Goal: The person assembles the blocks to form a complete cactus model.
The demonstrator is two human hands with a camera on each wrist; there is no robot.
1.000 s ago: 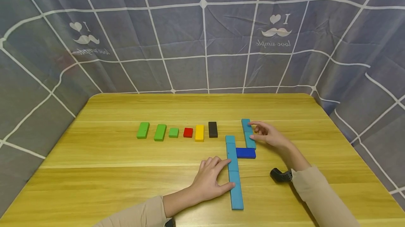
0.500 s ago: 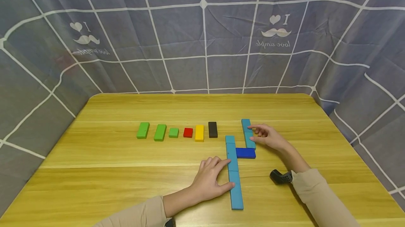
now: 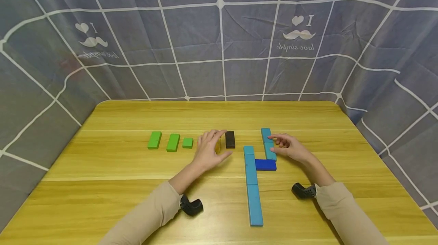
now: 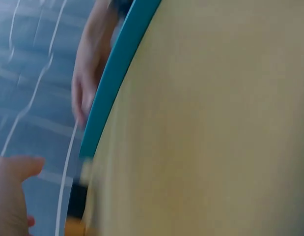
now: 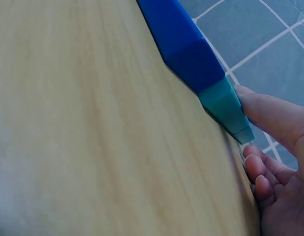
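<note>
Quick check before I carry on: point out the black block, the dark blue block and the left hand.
Black block [image 3: 230, 139]: head view, middle of its top face.
Dark blue block [image 3: 265, 164]: head view, middle of its top face.
Left hand [image 3: 207, 152]: head view, back of the hand.

Smooth, faintly glossy wood grain is shown by the table [image 3: 102, 195]. Beyond its far edge, creased cloth is seen in the curtain [image 3: 191, 38]. Smooth faces are presented by the light-blue blocks [image 3: 254, 205] and dark-blue block [image 3: 265, 165]; matt cloth is seen in the sleeves [image 3: 349, 211].

Bare hands [image 3: 210, 152], long beige sleeves [image 3: 347, 212], and at each cuff [image 3: 326, 192] a curved black wrist camera [image 3: 193, 207], the right one's housing [image 3: 310, 191] perforated.
</note>
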